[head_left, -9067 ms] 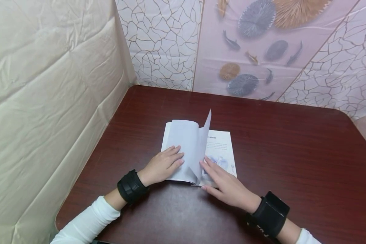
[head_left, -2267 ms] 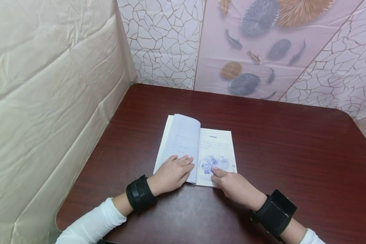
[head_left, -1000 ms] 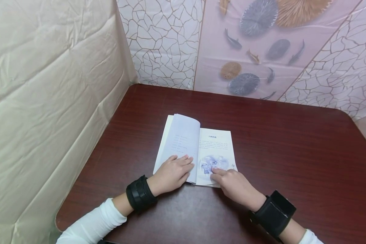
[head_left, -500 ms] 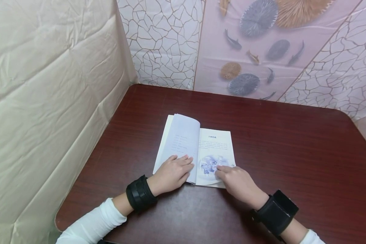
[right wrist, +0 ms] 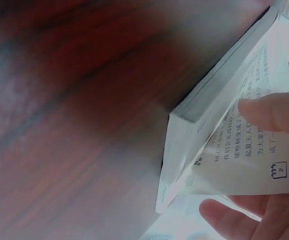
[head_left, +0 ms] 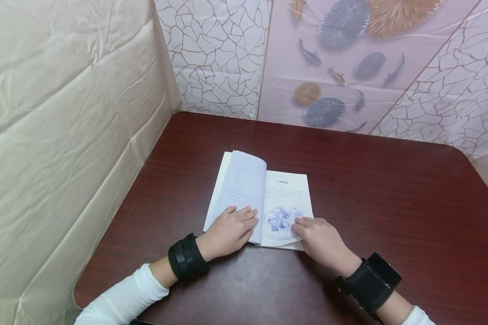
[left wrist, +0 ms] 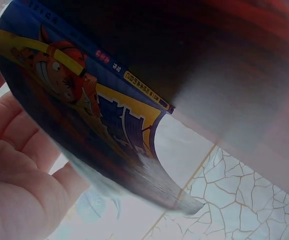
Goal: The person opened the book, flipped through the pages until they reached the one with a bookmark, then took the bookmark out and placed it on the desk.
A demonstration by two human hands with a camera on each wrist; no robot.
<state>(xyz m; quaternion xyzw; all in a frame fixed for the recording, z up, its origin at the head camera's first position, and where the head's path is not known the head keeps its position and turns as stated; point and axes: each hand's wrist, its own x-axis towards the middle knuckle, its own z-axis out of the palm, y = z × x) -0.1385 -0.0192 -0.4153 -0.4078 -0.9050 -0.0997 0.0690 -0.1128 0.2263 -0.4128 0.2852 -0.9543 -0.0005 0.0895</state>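
An open paperback book [head_left: 248,180] lies on the table, its left-hand pages arching near the spine. My left hand [head_left: 232,230] rests with extended fingers on the lower left page. In the left wrist view, the colourful cover [left wrist: 67,72] with an orange cartoon figure curves up beside that hand. At the lower right corner, my right hand [head_left: 321,239] pinches a page [head_left: 286,185] bearing a heading and a blue-violet drawing. The right wrist view has its thumb [right wrist: 267,112] on the printed underside and fingers on the other face, the page lifted off the pages beneath.
The dark red-brown table [head_left: 382,189] has rounded far corners. A cream cloth [head_left: 85,135] hangs along its left side, and a patterned backdrop [head_left: 219,58] stands behind it. Black bands circle both wrists.
A page that stood upright earlier now lies to the left. Over the last second my right hand has slid right toward the page's edge, lifting its lower corner; my left hand stays put.
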